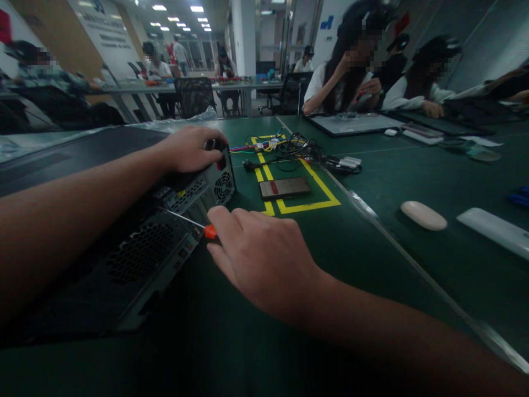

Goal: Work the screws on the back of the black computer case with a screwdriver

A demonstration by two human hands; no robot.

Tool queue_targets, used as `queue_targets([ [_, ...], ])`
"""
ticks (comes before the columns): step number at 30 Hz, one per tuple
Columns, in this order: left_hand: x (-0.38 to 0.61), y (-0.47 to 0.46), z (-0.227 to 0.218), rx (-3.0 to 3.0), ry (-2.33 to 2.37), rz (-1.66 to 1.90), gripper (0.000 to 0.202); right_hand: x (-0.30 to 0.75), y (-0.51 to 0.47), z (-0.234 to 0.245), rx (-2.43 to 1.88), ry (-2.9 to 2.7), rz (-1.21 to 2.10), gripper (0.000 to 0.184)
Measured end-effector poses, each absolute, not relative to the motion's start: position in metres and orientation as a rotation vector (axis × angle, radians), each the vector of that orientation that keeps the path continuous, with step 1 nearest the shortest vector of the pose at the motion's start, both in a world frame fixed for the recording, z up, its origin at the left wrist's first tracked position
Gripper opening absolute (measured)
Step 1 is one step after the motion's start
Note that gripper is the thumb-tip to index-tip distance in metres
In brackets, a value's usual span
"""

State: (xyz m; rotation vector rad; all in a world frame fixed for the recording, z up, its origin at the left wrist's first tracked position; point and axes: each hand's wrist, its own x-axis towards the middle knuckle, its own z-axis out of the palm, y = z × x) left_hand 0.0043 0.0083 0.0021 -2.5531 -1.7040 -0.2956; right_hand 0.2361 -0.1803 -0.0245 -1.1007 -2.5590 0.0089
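Observation:
A black computer case (136, 253) lies on its side on the green table (339, 259), its rear panel with vents and a fan grille facing me. My left hand (190, 148) rests on the case's top far corner, fingers curled over the edge. My right hand (260, 253) is closed round a screwdriver (194, 223) with an orange handle. Its metal shaft points left, and the tip meets the rear panel of the case.
A phone (285, 187) lies inside a yellow taped rectangle beyond the case, with a tangle of cables (289, 148) behind it. A white mouse (424, 215) and a white keyboard (494, 230) sit to the right. Other people work at tables behind and to the right.

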Motion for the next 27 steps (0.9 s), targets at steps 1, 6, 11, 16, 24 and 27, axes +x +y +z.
queue_targets([
  [1,0.0043,0.0083,0.0021,-2.553,-1.699,-0.291,0.07,0.2368,-0.1805,-0.024,-1.097,-2.558,0.003,0.02],
  [6,0.0043,0.008,0.0019,-2.549,-1.69,-0.303,0.069,0.2397,-0.1804,-0.026,-1.057,-2.493,-0.111,0.027],
  [11,0.004,0.0085,0.0014,-2.552,-1.701,-0.317,0.069,0.239,-0.179,-0.0313,-0.997,-2.442,-0.189,0.033],
  [16,0.0039,0.0086,0.0025,-2.555,-1.707,-0.308,0.069,0.2392,-0.1769,-0.0314,-0.983,-2.451,-0.187,0.033],
  [24,0.003,0.0064,-0.0006,-2.543,-1.647,-0.302,0.068,0.2423,-0.1757,-0.0278,-0.956,-2.472,-0.17,0.029],
  [27,0.0019,0.0075,-0.0009,-2.554,-1.607,-0.293,0.07,0.2439,-0.1801,-0.0229,-0.957,-2.459,-0.177,0.025],
])
